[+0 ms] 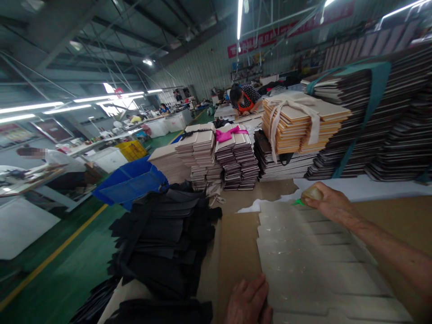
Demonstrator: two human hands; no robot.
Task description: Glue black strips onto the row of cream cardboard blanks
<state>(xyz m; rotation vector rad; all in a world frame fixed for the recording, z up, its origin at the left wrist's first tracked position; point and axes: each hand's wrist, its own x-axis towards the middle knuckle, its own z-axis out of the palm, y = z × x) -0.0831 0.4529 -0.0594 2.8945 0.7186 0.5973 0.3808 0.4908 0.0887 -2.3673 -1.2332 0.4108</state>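
My right hand (319, 195) is closed around a pale yellowish bottle (311, 193) with a green tip, at the far edge of a row of overlapping beige-grey panels (303, 252). Small shiny spots dot the left part of these panels. My left hand (248, 299) rests at their lower left edge, on brown board (236, 243); its fingers lie close together, and whether they grip anything is hidden. To its left is a heap of black strips (162, 234).
Behind the panels stand tied stacks, one with a pink tie (231, 133) and one orange-edged (303, 121). Tall dark stacks (398, 103) rise at the right. A blue bin (133, 182) sits at left. A person in an orange apron (248, 104) bends over a table behind.
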